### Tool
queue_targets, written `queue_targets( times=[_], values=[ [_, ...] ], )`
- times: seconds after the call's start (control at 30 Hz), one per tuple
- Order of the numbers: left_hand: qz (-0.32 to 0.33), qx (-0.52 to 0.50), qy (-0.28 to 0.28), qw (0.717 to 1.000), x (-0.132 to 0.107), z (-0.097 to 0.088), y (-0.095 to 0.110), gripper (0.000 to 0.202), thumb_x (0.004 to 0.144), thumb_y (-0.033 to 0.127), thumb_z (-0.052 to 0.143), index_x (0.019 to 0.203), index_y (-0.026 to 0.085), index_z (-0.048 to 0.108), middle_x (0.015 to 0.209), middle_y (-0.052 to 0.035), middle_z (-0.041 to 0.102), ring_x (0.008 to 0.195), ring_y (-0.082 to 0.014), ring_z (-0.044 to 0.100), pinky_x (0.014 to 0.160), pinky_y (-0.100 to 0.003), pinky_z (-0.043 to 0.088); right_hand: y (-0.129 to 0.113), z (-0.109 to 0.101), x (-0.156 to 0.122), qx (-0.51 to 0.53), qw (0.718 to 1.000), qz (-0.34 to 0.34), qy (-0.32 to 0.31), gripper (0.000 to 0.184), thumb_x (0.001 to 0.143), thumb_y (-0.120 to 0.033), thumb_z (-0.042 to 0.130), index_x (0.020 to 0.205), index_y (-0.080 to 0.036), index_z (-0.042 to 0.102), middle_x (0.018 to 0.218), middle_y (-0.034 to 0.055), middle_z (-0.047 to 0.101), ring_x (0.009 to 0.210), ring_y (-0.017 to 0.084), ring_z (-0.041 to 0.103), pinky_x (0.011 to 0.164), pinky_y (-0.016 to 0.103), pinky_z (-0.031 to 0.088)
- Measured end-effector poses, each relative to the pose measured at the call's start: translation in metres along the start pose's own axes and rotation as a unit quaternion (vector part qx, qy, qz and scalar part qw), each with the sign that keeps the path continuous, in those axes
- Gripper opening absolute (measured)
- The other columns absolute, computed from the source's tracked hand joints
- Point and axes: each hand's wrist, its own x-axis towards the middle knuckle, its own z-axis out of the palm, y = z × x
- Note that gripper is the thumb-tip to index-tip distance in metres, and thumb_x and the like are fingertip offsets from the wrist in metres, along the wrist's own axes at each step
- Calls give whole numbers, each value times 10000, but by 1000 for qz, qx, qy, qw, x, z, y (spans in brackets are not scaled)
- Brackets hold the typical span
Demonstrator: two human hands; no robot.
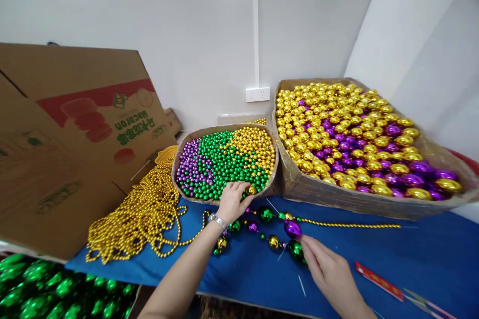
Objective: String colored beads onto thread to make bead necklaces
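My left hand (pixel 232 203), with a watch (pixel 217 221) at its wrist, is at the near rim of a cardboard box of small beads (pixel 220 201). Thumb and fingers close around a gold ball bead (pixel 250 190), larger than the purple, green and gold beads (pixel 232 159) in the box. My right hand (pixel 331 271) is low over the blue cloth, fingers pinched at a strand of mixed beads. A large purple bead (pixel 293 229) and a large green bead (pixel 297 250) are at its fingertips. The strand's other green, gold and purple beads (pixel 266 214) lie partly behind my left wrist.
A big box of gold and purple beads (pixel 295 187) stands at right. Gold bead strands (pixel 138 214) are heaped at left beside a large carton (pixel 75 144). A red packet (pixel 379 280) and scissors (pixel 422 301) lie at front right. Green beads (pixel 56 289) fill the lower left.
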Motion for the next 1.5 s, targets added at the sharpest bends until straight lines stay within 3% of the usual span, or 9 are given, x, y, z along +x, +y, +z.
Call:
queue_targets(
  times=[0.2, 0.3, 0.37, 0.43, 0.53, 0.57, 0.67, 0.77, 1.5],
  values=[
    [-14, -36, 0, 999, 12, 11, 8, 256, 780, 282, 606, 1024, 204, 598, 978, -77, 605, 948, -243, 527, 849, -378, 418, 1, 4, -1, -4, 1000, -1, -2, 304, 934, -277, 368, 957, -196, 660, 874, 60, 731, 758, 201, 707, 664, 285, 581],
    [-32, -137, 26, 990, 12, 10, 14, 232, 759, 234, 608, 989, 206, 605, 993, -69, 560, 879, -205, 548, 810, -345, 452, 0, 6, -1, -4, 1000, -1, -10, 306, 940, -271, 358, 955, -190, 653, 877, 62, 730, 749, 193, 706, 663, 277, 580],
    [-82, -266, 47, 959, 7, 8, 21, 251, 751, 254, 624, 997, 208, 608, 991, -62, 561, 853, -184, 557, 792, -331, 470, -1, 7, -2, -4, 1000, -5, -12, 303, 942, -265, 358, 951, -185, 650, 878, 65, 730, 753, 191, 706, 665, 273, 577],
    [-158, -455, 53, 875, 1, 6, 32, 272, 764, 309, 625, 1007, 191, 594, 966, -58, 587, 844, -173, 579, 781, -332, 488, -2, 7, -2, -6, 1000, -10, -10, 303, 942, -257, 357, 947, -182, 650, 871, 67, 730, 750, 192, 706, 663, 272, 576],
    [-242, -684, 38, 687, -7, 3, 48, 266, 756, 343, 650, 936, 157, 585, 905, -47, 631, 828, -167, 621, 805, -345, 497, -3, 8, -2, -11, 1000, -19, -13, 306, 938, -243, 353, 950, -178, 651, 868, 70, 730, 748, 195, 706, 659, 277, 576],
    [-255, -723, 38, 641, -9, 3, 52, 259, 737, 334, 675, 899, 151, 588, 887, -41, 641, 821, -165, 630, 819, -345, 496, -3, 8, -2, -14, 1000, -22, -14, 306, 937, -240, 352, 952, -178, 652, 870, 70, 730, 753, 197, 706, 659, 278, 576],
    [-272, -770, 49, 576, -13, 2, 59, 236, 698, 288, 723, 834, 142, 598, 840, -30, 657, 803, -157, 641, 840, -337, 495, -3, 7, -3, -21, 999, -26, -16, 308, 936, -238, 352, 949, -181, 654, 863, 66, 730, 749, 194, 705, 657, 274, 575],
    [-275, -780, 55, 559, -14, 3, 60, 218, 700, 262, 725, 825, 135, 599, 834, -34, 663, 804, -153, 640, 843, -333, 501, -4, 6, -3, -22, 999, -28, -13, 309, 938, -232, 348, 944, -178, 651, 850, 64, 729, 724, 185, 703, 649, 265, 571],
    [-275, -788, 87, 544, -24, 6, 66, 244, 726, 242, 714, 886, 149, 556, 881, -43, 662, 881, -204, 662, 790, -299, 519, -1, 7, -6, -41, 998, -30, -42, 313, 920, -218, 359, 970, -178, 665, 862, 77, 727, 733, 212, 701, 634, 293, 561]
  ],
)
